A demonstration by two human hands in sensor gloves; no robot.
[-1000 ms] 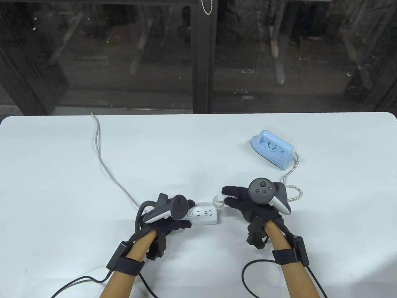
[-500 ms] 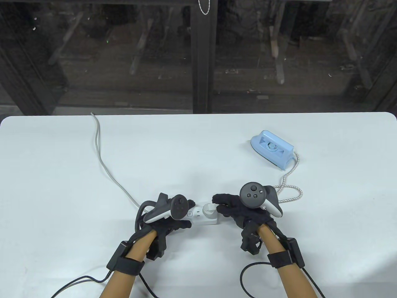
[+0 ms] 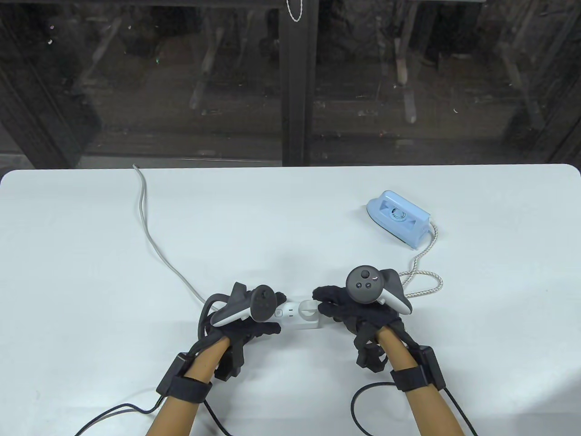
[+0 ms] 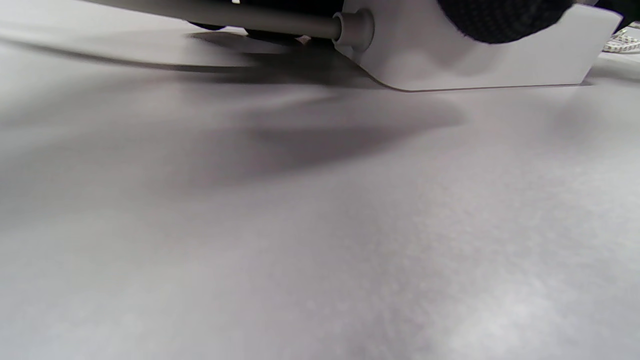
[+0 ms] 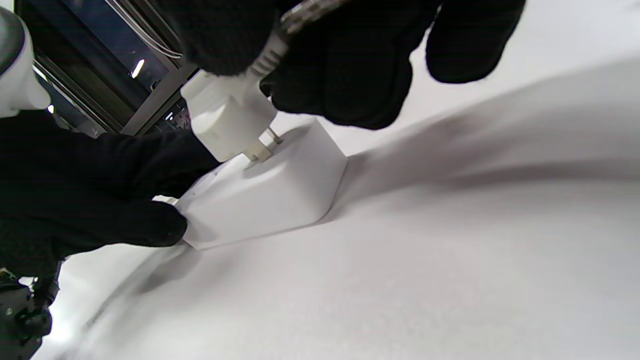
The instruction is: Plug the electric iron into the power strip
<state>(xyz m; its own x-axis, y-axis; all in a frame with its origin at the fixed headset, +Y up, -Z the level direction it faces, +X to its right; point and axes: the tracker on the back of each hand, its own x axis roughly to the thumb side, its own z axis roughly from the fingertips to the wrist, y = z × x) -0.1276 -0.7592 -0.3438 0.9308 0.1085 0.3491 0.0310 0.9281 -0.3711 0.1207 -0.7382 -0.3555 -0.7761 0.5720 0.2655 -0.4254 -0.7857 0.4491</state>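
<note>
Since the plug [image 5: 227,120] moved: lower now.

Table [image 3: 91,254]: white top, rounded far corners, spans the full width of the table view.
Window [image 3: 181,81]: dark glass beyond the table's far edge, with dim reflections of furniture.
Window post [image 3: 297,81]: 1 black upright, near the middle of the glass.
Hanging cord [image 3: 295,10]: white twisted loop, at the top edge, in front of the post.
</note>
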